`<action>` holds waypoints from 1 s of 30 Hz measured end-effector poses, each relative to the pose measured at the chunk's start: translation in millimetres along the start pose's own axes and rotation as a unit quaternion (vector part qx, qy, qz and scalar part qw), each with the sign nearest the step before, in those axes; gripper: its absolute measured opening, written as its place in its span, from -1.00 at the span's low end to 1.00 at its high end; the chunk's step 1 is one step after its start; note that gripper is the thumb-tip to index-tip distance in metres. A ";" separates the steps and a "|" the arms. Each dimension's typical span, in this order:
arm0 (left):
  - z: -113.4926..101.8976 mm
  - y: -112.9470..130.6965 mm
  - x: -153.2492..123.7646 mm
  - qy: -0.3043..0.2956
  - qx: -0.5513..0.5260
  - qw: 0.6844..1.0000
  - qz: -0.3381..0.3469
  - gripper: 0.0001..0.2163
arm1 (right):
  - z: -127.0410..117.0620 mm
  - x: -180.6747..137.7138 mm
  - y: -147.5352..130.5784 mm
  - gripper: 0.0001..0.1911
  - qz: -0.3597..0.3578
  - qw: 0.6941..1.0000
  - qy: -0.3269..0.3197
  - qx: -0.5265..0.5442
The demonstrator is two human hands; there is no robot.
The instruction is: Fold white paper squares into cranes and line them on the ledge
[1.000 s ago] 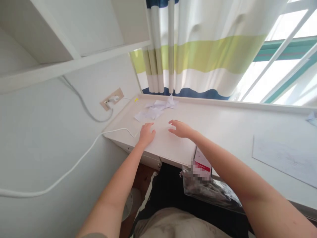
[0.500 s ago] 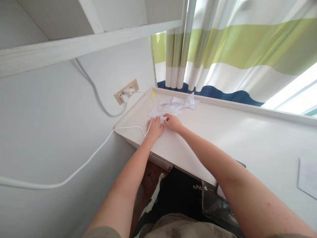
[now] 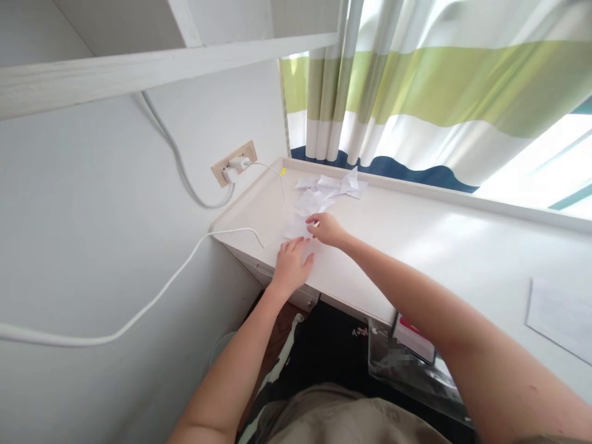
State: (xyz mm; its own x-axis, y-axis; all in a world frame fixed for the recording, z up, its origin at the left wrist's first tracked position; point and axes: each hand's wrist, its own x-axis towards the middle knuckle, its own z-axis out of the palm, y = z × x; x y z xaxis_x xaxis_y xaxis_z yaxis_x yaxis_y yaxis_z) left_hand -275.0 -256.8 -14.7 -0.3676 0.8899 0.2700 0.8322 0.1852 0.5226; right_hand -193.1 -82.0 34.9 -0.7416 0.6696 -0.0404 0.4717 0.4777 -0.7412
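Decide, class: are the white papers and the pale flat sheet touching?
Apart. The head view shows a wide stretch of desk between the white papers and the pale flat sheet.

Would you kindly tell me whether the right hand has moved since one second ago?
Yes; judged against the wall socket, the right hand has moved left, closer to it.

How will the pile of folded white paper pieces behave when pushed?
The folded white paper pile is probably light: its sheets look thin. These may slide apart, since they overlap loosely. Its raised point could bend easily.
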 end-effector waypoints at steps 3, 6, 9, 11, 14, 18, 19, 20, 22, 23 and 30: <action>10.0 21.2 8.0 0.108 -0.072 0.990 0.049 -0.58 | -47.2 -48.5 23.4 -0.74 0.023 0.999 0.040 0.025; 35.2 60.3 38.2 0.104 -0.197 0.974 0.052 -0.60 | -102.1 -106.8 52.5 -0.73 0.031 0.984 0.098 0.147; 75.9 115.6 72.0 -0.031 -0.381 0.923 0.035 -0.64 | -147.7 -164.9 87.4 -0.73 0.043 0.960 0.182 0.209; 105.2 152.4 89.1 -0.102 -0.445 0.888 0.058 -0.65 | -167.6 -197.2 114.3 -0.77 0.061 0.946 0.238 0.211; 143.7 192.3 107.5 -0.159 -0.434 0.881 0.102 -0.83 | -181.8 -227.3 157.5 -0.78 0.086 0.926 0.301 0.211; 179.6 210.1 128.8 -0.188 -0.324 0.915 0.151 -0.83 | -186.1 -229.5 207.9 -0.76 0.134 0.917 0.318 0.201; 185.8 210.4 134.2 -0.195 -0.302 0.918 0.168 -0.80 | -186.7 -225.0 217.8 -0.74 0.147 0.919 0.318 0.183; 190.9 209.9 139.5 -0.205 -0.279 0.919 0.188 -0.77 | -187.3 -219.6 226.4 -0.73 0.156 0.922 0.317 0.157; 198.1 208.4 149.0 -0.222 -0.228 0.920 0.230 -0.73 | -187.6 -208.2 239.8 -0.72 0.162 0.931 0.313 0.094; 200.3 207.8 152.8 -0.223 -0.206 0.921 0.245 -0.73 | -187.1 -203.5 244.8 -0.71 0.159 0.935 0.311 0.061; 207.0 203.0 156.9 -0.213 -0.105 0.922 0.305 -0.74 | -176.4 -203.1 259.6 -0.60 0.087 0.927 0.315 -0.184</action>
State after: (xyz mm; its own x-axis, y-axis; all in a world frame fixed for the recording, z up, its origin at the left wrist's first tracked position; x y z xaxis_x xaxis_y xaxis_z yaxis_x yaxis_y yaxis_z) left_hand -77.8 6.7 -33.6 0.3767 0.8927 0.2473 0.7143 -0.4499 0.5360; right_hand 164.1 6.3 -31.1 -0.2680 0.8982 0.3484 0.7745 0.4159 -0.4766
